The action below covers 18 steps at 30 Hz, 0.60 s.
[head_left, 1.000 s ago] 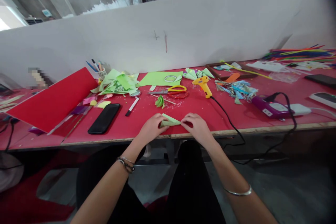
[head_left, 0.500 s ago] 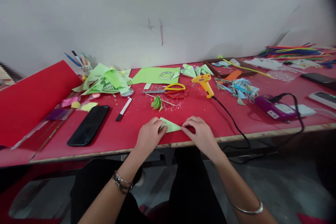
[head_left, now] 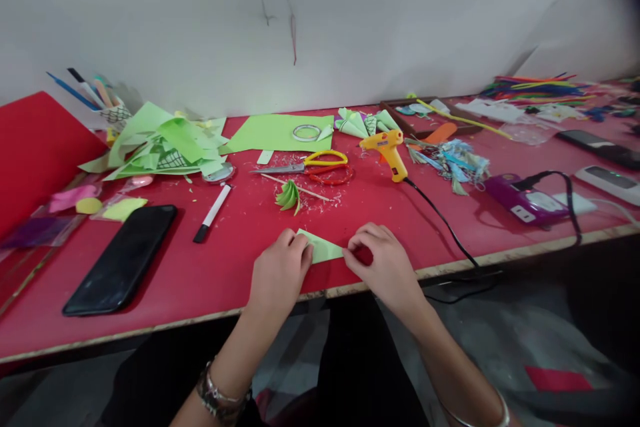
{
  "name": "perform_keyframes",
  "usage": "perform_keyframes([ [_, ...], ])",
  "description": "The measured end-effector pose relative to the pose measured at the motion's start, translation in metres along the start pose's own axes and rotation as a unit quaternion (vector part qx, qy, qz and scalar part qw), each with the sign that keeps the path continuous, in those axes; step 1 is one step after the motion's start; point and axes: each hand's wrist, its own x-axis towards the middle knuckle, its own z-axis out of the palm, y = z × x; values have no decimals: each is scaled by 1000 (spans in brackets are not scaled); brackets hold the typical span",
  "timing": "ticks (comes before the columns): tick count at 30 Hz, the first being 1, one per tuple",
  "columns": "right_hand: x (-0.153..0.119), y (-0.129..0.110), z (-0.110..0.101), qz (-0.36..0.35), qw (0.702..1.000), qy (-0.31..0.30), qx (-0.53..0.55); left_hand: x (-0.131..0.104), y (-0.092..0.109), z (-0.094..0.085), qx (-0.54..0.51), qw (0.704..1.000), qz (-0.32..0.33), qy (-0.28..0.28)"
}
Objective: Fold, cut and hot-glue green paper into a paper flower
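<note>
A light green paper triangle (head_left: pixel 324 249), tapering to a point at its right, lies near the table's front edge between my hands. My left hand (head_left: pixel 281 267) grips its wide left end, the fingers closed over the paper. At the pointed right tip, my right hand (head_left: pixel 381 260) pinches the paper between thumb and forefinger. Just beyond the triangle sits a small fan-shaped green paper piece (head_left: pixel 289 196). Behind that lie scissors (head_left: pixel 305 167) with yellow and red handles and a thin wooden stick (head_left: pixel 300 189).
A yellow glue gun (head_left: pixel 390 150) lies right of the scissors, its black cord running over the front edge. A black phone (head_left: pixel 123 260) and a marker (head_left: pixel 213 213) are at left. Green paper scraps (head_left: pixel 170 147) are piled behind. A purple power strip (head_left: pixel 525 200) stands at right.
The view has tilted down and come closer, so the table items sit differently in the picture. Both hands still hold the paper triangle in much the same way.
</note>
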Motion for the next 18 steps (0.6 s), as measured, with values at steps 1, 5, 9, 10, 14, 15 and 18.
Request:
perform_keyframes([
  [1,0,0,0,3,1000,3,-2,0,1,0,1,1000,0,2],
  [5,0,1,1,15,1000,11,-2,-2,1,2,2,1000,-3,4],
  [9,1,3,-1,22,1000,11,-5,-2,0,3,-7,1000,-3,8],
  [10,1,3,-1,23,1000,8,-6,-2,0,3,-10,1000,-3,8],
  [14,0,5,-4,30,999,-8,12,-1,0,3,-21,1000,-4,3],
  [15,0,5,-5,34,999,-7,24,-1,0,3,-22,1000,-5,1],
  [18,-5,8,-8,41,997,18,69,-1,1,3,-18,1000,-10,-1],
])
